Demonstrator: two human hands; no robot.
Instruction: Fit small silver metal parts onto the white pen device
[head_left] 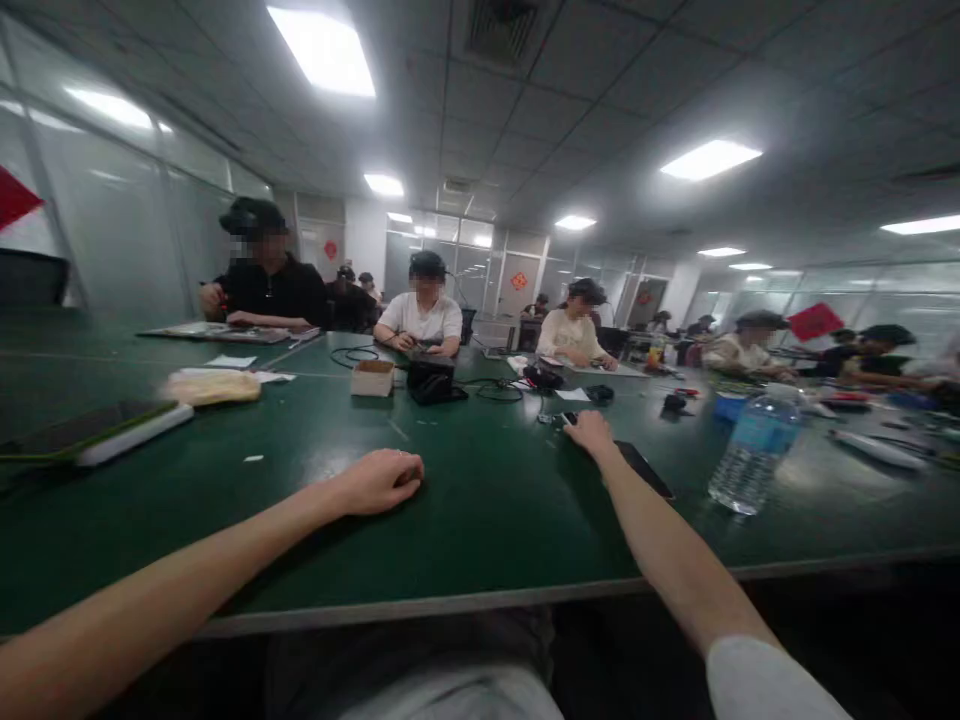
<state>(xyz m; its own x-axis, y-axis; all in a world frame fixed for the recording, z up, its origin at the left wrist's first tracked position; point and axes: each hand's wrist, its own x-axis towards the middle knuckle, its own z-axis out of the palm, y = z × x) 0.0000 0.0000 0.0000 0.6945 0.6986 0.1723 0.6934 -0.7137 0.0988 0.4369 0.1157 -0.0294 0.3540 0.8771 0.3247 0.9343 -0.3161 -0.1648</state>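
Observation:
My left hand (pixel 384 481) rests on the green tabletop (pixel 480 520), its fingers curled inward and nothing visible in them. Stretched farther forward, my right hand (pixel 591 433) has its fingers closed at a small dark piece with a pale edge (pixel 570 418), too small to name. A thin cable end (pixel 546 418) lies just left of those fingertips. Partly behind my right wrist, a flat black phone-like slab (pixel 645 470) lies on the table.
A water bottle (pixel 757 450) stands right of my right forearm. Ahead are a small open box (pixel 373 378), a black case (pixel 431 382) and black cables (pixel 491 390). A tablet-like panel (pixel 82 430) and a yellowish cloth (pixel 214 387) lie left. Several people sit around the tables.

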